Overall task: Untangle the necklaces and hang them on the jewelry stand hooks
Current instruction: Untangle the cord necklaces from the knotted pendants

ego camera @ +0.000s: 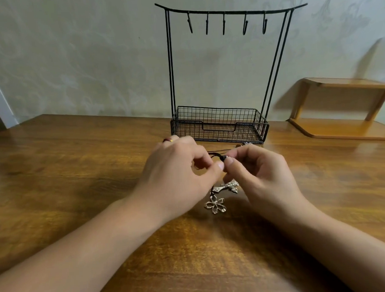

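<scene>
A black wire jewelry stand [219, 122] with a mesh basket base and several bare hooks [223, 24] on its top bar stands at the back of the wooden table [78, 173]. In front of it, my left hand [177, 175] and my right hand [259, 171] meet fingertip to fingertip, both pinching the tangled black necklace cords [216, 155]. Below the fingers lie a silver cross pendant [227, 187] and a silver flower pendant [215, 205] on the table. More beads [246, 144] lie by the basket's front edge. Much of the cord is hidden by my hands.
A small wooden shelf [344, 108] stands at the back right against the patterned wall. A small red and yellow thing [168, 139] peeks from behind my left hand.
</scene>
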